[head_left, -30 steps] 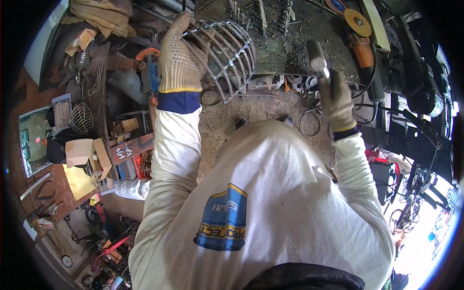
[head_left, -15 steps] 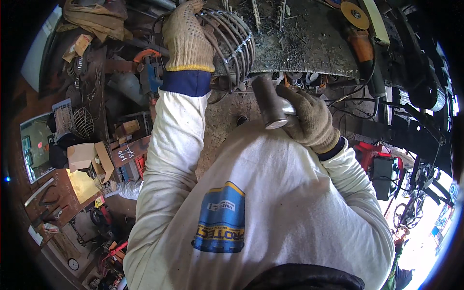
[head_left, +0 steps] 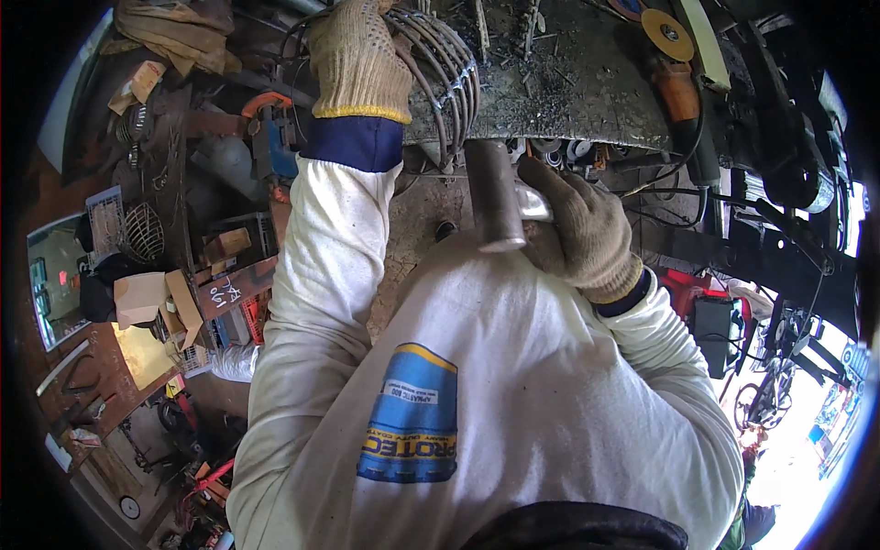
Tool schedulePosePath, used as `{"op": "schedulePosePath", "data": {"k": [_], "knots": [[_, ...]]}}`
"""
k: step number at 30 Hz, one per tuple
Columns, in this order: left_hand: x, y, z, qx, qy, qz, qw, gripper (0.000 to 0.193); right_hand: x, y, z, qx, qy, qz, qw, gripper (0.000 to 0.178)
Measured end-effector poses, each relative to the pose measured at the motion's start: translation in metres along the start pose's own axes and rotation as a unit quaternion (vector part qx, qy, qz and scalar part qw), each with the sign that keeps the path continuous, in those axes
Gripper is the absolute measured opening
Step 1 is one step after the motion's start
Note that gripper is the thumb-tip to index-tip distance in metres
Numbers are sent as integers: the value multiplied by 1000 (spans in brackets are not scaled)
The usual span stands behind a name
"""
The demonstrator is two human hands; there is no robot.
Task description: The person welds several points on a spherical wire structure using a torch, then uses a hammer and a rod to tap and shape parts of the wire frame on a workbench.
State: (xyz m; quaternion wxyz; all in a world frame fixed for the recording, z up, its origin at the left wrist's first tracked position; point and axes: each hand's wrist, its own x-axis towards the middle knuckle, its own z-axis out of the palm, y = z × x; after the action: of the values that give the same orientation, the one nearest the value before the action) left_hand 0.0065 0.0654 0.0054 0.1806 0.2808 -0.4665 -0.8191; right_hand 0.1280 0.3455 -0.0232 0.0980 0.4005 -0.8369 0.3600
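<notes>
My left hand, in a knitted work glove, is closed around a cage of curved metal bars. Welded cross pieces join the bars, and the cage rests at the near edge of the dark metal workbench. Part of it is hidden behind the glove. In front of my chest, my right hand, also gloved, grips a hammer by its shiny handle, close to the thick cylindrical head. The hammer is just below the bench edge, apart from the cage.
An angle grinder with a tan disc lies on the bench at the right, its cable hanging off. Metal debris and rods are scattered on the bench top. At the left are an open cardboard box and a blue tool with an orange handle.
The hammer head has swung slightly left and stands more upright. My left hand stays on the cage, and the whole view has shifted a little.
</notes>
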Motion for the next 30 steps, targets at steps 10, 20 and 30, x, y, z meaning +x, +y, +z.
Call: {"op": "schedulePosePath", "data": {"k": [10,20,30], "knots": [[31,1,-16,-20,-17,-81,996,15,-6,16,18,-2,48,26,999,43],[11,21,-23,12,-54,-44,997,9,-5,21,14,83,66,70,992,51],[29,3,-35,493,-193,318,787,36,2,7,11,69,-14,-21,997,55]]}}
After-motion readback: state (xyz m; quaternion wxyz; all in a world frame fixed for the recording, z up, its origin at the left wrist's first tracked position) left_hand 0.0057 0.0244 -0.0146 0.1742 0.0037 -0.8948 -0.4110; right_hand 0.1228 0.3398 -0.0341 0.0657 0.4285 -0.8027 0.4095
